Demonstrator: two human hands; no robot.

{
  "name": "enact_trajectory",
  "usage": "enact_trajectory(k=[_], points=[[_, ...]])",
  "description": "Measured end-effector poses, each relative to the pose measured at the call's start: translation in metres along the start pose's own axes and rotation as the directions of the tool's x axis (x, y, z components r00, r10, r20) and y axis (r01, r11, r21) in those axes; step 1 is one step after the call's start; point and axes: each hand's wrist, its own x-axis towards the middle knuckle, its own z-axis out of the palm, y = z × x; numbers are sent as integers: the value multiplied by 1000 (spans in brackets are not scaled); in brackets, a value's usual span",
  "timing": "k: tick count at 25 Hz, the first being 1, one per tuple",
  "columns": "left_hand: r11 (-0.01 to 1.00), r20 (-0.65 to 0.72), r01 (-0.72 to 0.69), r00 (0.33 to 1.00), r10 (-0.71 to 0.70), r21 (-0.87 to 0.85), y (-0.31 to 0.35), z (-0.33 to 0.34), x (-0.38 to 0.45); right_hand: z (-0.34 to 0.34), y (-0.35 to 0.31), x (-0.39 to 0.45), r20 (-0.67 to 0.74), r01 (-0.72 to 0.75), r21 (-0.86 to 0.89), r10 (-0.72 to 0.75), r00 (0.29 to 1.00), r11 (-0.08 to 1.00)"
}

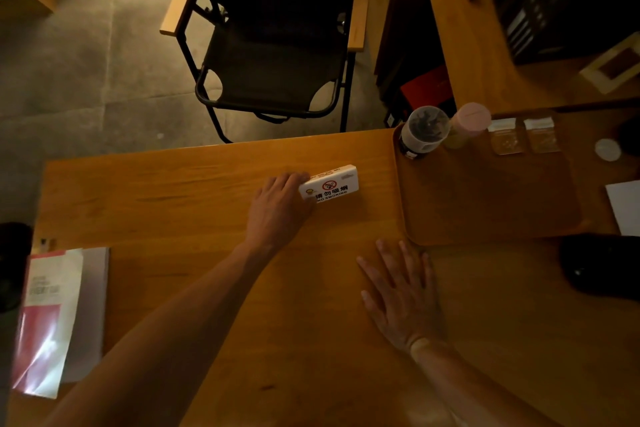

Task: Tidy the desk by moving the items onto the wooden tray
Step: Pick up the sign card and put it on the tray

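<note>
A white no-smoking sign (332, 184) stands on the wooden desk (173, 191), left of the wooden tray (485, 204). My left hand (278, 208) grips the sign's left end, fingers wrapped over it. My right hand (401, 291) lies flat on the desk just below the tray's near left corner, fingers spread, holding nothing. On the tray's far edge stand a clear jar with dark contents (424, 130) and a pink-lidded container (469, 123), with two small clear packets (505, 137) beside them.
A booklet in a plastic sleeve (55, 319) lies at the desk's left edge. A black folding chair (277, 45) faces the far side. A dark object (602, 267) and white paper (627, 208) sit at the right. A white disc (607, 149) lies past the tray.
</note>
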Motion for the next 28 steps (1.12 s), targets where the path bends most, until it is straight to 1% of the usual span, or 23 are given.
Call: enact_trajectory(k=[4,9,16,20,23,28], points=[[999,-3,19,1000,-19,-44,1,-2,-1,-1,0,0,9,-5,6,4,1000,1000],[998,1,47,999,-47,-37,3,-1,-4,-2,1,0,14,-11,19,11,1000,1000],[972,5,170,985,-172,-160,9,-3,0,-2,1,0,16,-29,51,28,999,998],[925,17,246,968,-252,-290,17,-4,-3,-3,2,-1,20,-27,46,26,999,999],[919,25,222,974,-226,-325,27,-3,-8,-4,5,-4,22,-34,65,33,999,997],[904,70,144,990,-126,-402,50,2,-16,-5,19,-15,21,-78,93,77,997,993]])
